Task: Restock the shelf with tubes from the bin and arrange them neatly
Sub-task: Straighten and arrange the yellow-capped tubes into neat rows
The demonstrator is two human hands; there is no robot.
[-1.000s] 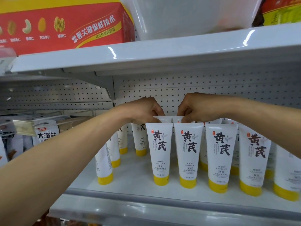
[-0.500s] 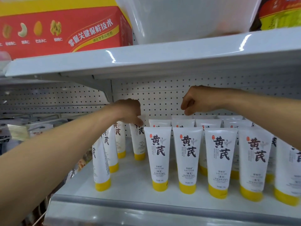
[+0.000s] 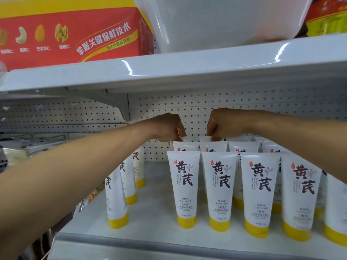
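Observation:
White tubes with yellow caps stand cap-down in rows on the white shelf; the front row shows black characters. A separate column of tubes stands at the left. My left hand reaches to the back and pinches the top edge of a rear tube. My right hand pinches the top edge of the neighbouring rear tube. Most of both rear tubes is hidden behind the rows in front.
A white plastic bin sits on the upper shelf, beside a red nut box. A pegboard back wall closes the shelf. Other packaged goods lie at the left.
Half a second ago both hands were lifted and apart, the left one over the left column. Both have come back down and together onto the tops of two rear tubes.

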